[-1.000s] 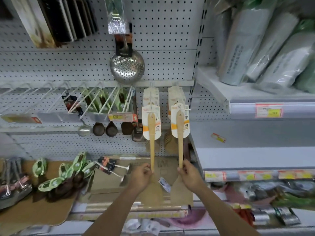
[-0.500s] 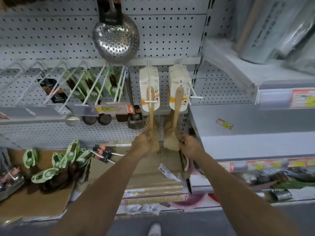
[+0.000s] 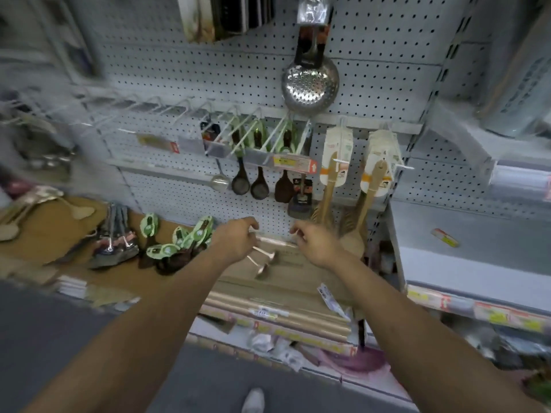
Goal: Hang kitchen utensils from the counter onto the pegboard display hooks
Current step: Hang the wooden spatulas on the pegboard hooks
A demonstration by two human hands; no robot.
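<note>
Hands first, nearest to me: my left hand (image 3: 235, 239) and right hand (image 3: 316, 244) sit close together over the counter (image 3: 53, 234), both with fingers curled. Each seems to pinch one end of a thin pale strip that runs between them, perhaps a wrapped utensil, but motion blur keeps me from saying what it is or how firm the grip is. Just below the hands, at about 6 o'clock from them, two small metal spoons (image 3: 262, 260) lie on the cardboard.

At 9 o'clock from my left hand sits a heap of green-tagged dark spoons (image 3: 179, 242), then a bundle of dark-handled utensils (image 3: 114, 239), and at the far left some loose pale spoons (image 3: 80, 211). I judge all of these as still waiting to be hung.

Farther back, at 1 o'clock from my right hand, two wooden spatulas (image 3: 372, 192) hang by their cards from white hooks on the pegboard (image 3: 179, 70); that pair looks finished. At 12 o'clock a row of dark ladles (image 3: 250, 183) hangs under the wire hooks (image 3: 167, 108), and many hooks toward 10 o'clock look bare. Highest, a steel skimmer (image 3: 310, 84) hangs alone.

My reading: a good start, with most of the counter stock left.
</note>
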